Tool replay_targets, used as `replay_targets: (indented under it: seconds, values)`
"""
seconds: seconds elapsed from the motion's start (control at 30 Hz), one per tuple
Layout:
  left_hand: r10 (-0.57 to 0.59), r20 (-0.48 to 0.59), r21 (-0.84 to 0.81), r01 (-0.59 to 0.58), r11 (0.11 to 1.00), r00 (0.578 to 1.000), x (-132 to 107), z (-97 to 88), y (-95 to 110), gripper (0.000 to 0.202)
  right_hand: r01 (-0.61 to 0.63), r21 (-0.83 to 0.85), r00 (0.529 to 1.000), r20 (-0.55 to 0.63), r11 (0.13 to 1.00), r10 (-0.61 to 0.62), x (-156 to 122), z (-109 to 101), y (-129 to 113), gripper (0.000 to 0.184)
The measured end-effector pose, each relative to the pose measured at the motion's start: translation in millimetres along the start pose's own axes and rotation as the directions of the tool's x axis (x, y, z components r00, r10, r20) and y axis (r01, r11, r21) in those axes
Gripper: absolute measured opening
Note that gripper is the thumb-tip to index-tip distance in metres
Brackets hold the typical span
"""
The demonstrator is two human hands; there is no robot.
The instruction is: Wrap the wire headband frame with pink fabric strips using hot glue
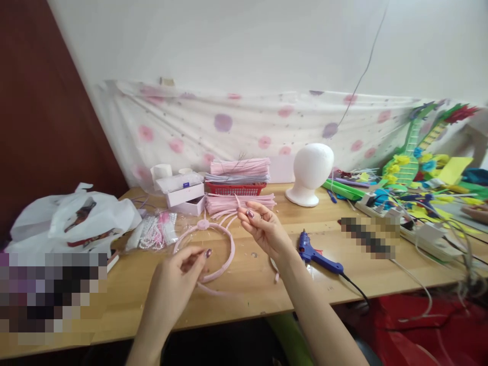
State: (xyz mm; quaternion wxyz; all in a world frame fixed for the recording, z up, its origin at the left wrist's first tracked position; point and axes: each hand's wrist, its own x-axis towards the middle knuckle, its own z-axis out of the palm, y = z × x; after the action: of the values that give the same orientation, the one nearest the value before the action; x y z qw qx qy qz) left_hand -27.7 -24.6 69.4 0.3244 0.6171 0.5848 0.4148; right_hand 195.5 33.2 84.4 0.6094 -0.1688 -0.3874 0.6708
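Nearest you, your left hand [179,277] has its fingers [199,254] pinched on the near rim of the pink hoop [232,251]. This tips the hoop up off the counter [247,292] so that its far side faces you. Just beyond it, your right hand [267,231] is raised, with thumb and forefinger closed on a thin pink stem [237,201]. The stem seems to run down to the top of the hoop, though it is too fine to be sure. Holding it taut this way keeps it clear of the loose pink strands lying under it.

A blue glue gun [316,255] lies just right of your right wrist, its cord trailing off the counter edge, close enough to snag a sleeve. To the left are a white bag [76,213] and a packet of beads [154,234], both near the hoop. Farther back stand white boxes [185,195], a red basket [234,189] stacked with pink stems, and a foam head [310,170]. A power strip [415,234] and bright paper clutter crowd the far right.
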Motion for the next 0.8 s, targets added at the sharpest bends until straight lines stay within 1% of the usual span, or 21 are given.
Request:
replay_targets:
  seconds: [0.07,0.13,0.2,0.3,0.33,0.37,0.4,0.43,0.47,0.5,0.53,0.57,0.6,0.67,0.7,0.73,0.77,0.8]
  values:
    - [0.133,-0.119,-0.058,-0.141,0.988,0.984,0,7.6,22,0.029,-0.001,-0.017,1.0,0.018,1.0,0.001,-4,6,-2,0.029]
    - [0.24,-0.187,-0.09,-0.26,0.961,0.952,4,17.4,36,0.028,-0.003,-0.035,0.999,0.036,0.999,0.005,-9,10,-5,0.031]
    - [0.352,-0.232,-0.091,-0.38,0.92,0.907,11,27.2,41,0.034,-0.014,-0.057,0.998,0.066,0.998,0.017,-14,12,-7,0.037]
    - [0.526,-0.27,-0.022,-0.552,0.834,0.806,23,40.1,41,0.051,-0.046,-0.072,0.988,0.142,0.996,0.056,-19,13,-8,0.038]
    - [0.551,-0.263,-0.031,-0.577,0.816,0.792,27,43.6,41,0.058,-0.065,-0.068,0.983,0.167,0.996,0.075,-20,13,-7,0.036]
    - [0.538,-0.24,-0.073,-0.568,0.82,0.808,30,46.7,42,0.063,-0.079,-0.058,0.979,0.184,0.995,0.088,-21,13,-6,0.034]
    - [0.493,-0.191,-0.137,-0.52,0.843,0.849,33,49.3,43,0.063,-0.087,-0.045,0.977,0.193,0.995,0.094,-21,13,-5,0.034]
    - [0.423,-0.116,-0.205,-0.438,0.875,0.899,36,51.1,45,0.055,-0.089,-0.032,0.976,0.195,0.996,0.093,-22,13,-4,0.035]
    - [0.35,-0.028,-0.248,-0.346,0.905,0.936,38,52.1,47,0.04,-0.088,-0.018,0.977,0.192,0.996,0.089,-21,12,-4,0.036]
    - [0.29,0.054,-0.269,-0.266,0.926,0.955,40,52.1,49,0.023,-0.094,-0.006,0.978,0.186,0.996,0.094,-21,11,-3,0.036]
    - [0.25,0.125,-0.27,-0.21,0.94,0.96,41,51.1,51,0.01,-0.112,0.005,0.978,0.178,0.994,0.109,-21,10,-3,0.036]
    - [0.235,0.181,-0.265,-0.183,0.947,0.955,42,48.9,52,0.009,-0.145,0.011,0.975,0.172,0.989,0.141,-21,8,-4,0.036]
    - [0.239,0.223,-0.265,-0.177,0.948,0.945,43,45.4,53,0.012,-0.187,0.011,0.969,0.169,0.982,0.182,-21,6,-5,0.036]
    - [0.241,0.288,-0.28,-0.159,0.947,0.927,44,34.2,53,0.012,-0.251,0.005,0.954,0.168,0.968,0.247,-21,2,-8,0.039]
    - [0.239,0.296,-0.291,-0.151,0.945,0.925,45,26.4,52,0.012,-0.269,0.0,0.949,0.169,0.963,0.265,-21,1,-9,0.041]
    - [0.219,0.27,-0.312,-0.129,0.941,0.938,46,17.2,49,0.014,-0.279,-0.001,0.946,0.171,0.96,0.275,-22,0,-10,0.045]
    - [0.202,0.133,-0.353,-0.144,0.924,0.97,47,6.7,46,0.016,-0.288,0.008,0.943,0.175,0.958,0.282,-22,-2,-11,0.048]
    - [0.178,-0.025,-0.371,-0.174,0.912,0.984,47,-4.7,42,0.018,-0.296,0.024,0.941,0.178,0.955,0.288,-23,-3,-12,0.051]
